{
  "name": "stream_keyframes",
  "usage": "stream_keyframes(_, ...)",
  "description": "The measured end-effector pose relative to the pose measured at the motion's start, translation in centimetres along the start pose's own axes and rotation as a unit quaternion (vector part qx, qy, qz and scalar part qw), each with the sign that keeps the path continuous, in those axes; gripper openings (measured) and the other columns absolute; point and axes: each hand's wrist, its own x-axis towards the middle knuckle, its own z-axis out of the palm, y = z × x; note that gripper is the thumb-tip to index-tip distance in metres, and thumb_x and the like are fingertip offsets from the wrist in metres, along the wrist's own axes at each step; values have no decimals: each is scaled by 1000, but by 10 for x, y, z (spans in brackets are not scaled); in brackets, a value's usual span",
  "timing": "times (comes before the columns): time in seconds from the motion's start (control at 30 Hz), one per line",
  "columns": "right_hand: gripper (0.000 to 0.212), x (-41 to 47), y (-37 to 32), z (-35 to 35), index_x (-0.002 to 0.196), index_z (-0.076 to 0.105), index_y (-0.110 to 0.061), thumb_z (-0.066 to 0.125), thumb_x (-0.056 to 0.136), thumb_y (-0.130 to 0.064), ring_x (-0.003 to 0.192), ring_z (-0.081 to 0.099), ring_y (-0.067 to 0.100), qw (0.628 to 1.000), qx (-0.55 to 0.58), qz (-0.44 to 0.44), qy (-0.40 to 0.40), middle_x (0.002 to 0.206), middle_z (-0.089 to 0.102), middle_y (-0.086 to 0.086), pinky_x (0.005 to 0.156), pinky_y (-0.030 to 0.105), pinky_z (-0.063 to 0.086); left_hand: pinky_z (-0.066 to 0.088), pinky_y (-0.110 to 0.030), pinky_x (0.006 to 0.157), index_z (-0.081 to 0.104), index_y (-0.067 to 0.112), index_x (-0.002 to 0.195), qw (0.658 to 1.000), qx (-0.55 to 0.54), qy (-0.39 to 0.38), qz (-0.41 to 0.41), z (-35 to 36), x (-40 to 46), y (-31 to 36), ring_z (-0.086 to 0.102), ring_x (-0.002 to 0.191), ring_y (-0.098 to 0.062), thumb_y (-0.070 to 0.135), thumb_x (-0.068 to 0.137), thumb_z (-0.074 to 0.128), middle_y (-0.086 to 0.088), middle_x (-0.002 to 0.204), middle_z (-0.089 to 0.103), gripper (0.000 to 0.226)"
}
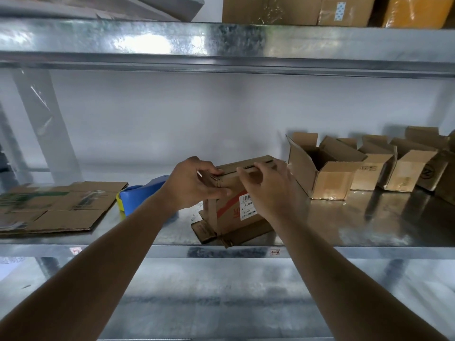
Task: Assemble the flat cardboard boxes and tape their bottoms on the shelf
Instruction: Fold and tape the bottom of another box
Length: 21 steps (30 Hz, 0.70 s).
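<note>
A small cardboard box (pixel 230 212) with a white label and red stripe stands upside down on the metal shelf (pixel 344 232), its lower flaps splayed on the surface. My left hand (pixel 194 183) grips the box's upper left corner, thumb on the front face. My right hand (pixel 268 185) presses the top flaps down along the seam. A blue tape dispenser (pixel 140 195) lies just left of the box, partly hidden behind my left forearm. A stack of flat cardboard boxes (pixel 56 205) lies at the shelf's left.
Several assembled open boxes (pixel 327 173) stand in a row at the right of the shelf. A metal upright (pixel 41 119) rises at the back left. The shelf above (pixel 221 45) carries more cartons. A lower shelf (pixel 221 291) lies beneath my arms.
</note>
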Motion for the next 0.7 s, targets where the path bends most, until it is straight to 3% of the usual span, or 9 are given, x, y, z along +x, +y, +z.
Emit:
stream_keyframes(0.1, 73, 6, -16, 4, 150, 52, -24, 50, 95, -72, 143, 42, 30, 995, 90, 34, -37, 161, 28, 8, 111, 47, 48, 56, -33, 76, 77, 41, 92, 997, 71, 34, 7, 1, -5, 1, 62, 79, -7, 54, 55, 96, 7, 88, 63, 44)
stream_keyframes(0.2, 53, 16, -24, 6, 149, 52, -21, 63, 100, -36, 135, 49, 22, 980, 194, 39, -27, 152, 41, 8, 109, 31, 45, 55, -30, 79, 75, 44, 98, 996, 86, -14, -1, -4, -6, 7, 62, 85, -7, 63, 53, 93, 6, 94, 62, 52)
stream_keyframes(0.23, 48, 19, -24, 7, 146, 56, -23, 63, 99, -25, 126, 56, 22, 975, 221, 30, -13, 144, 51, 10, 104, 30, 49, 57, -32, 81, 74, 46, 101, 996, 73, -44, -3, -7, -5, 7, 63, 87, -8, 63, 54, 92, 5, 97, 61, 54)
stream_keyframes(0.3, 42, 21, -23, 6, 135, 65, -27, 59, 96, -14, 96, 66, 16, 961, 276, 30, -4, 125, 66, 8, 78, 22, 54, 59, -34, 84, 73, 49, 109, 995, 34, -89, -7, -13, -3, 6, 67, 89, -11, 58, 64, 85, 5, 104, 61, 47)
stream_keyframes(0.37, 34, 23, -24, -2, 127, 70, -27, 59, 97, -15, 86, 63, 2, 955, 292, 38, -26, 117, 68, -5, 63, 8, 44, 59, -36, 89, 74, 36, 122, 994, -8, -106, -10, -18, -3, 6, 69, 90, -14, 30, 87, 77, 3, 107, 62, 35)
stream_keyframes(0.43, 22, 27, -26, -10, 116, 75, -29, 66, 96, -31, 96, 63, -2, 956, 284, 22, -77, 110, 68, -16, 66, 9, 43, 59, -39, 94, 72, 17, 130, 987, -92, -131, -34, -21, -4, 8, 71, 96, -27, 2, 99, 60, -8, 110, 63, 37)
stream_keyframes(0.53, 26, 28, -35, -17, 109, 74, -33, 71, 92, -53, 99, 64, 1, 954, 256, -1, -156, 106, 70, -18, 75, 21, 47, 57, -42, 100, 67, 2, 131, 947, -245, -185, -92, -24, -5, 12, 71, 105, -39, -4, 100, 46, -25, 117, 66, 38)
stream_keyframes(0.63, 29, 28, -33, -19, 122, 67, -29, 66, 98, -46, 102, 63, 5, 958, 219, -12, -185, 113, 67, -15, 83, 26, 49, 57, -42, 101, 65, 3, 132, 939, -281, -155, -120, -23, 0, -2, 71, 113, -34, -9, 101, 41, -17, 123, 72, 41)
stream_keyframes(0.7, 29, 26, -32, -23, 130, 60, -32, 61, 103, -41, 104, 60, 5, 955, 206, -25, -213, 115, 63, -18, 92, 30, 49, 58, -38, 100, 64, 8, 136, 956, -239, -110, -134, -19, 6, -13, 66, 124, -32, -13, 100, 42, -9, 138, 66, 47)
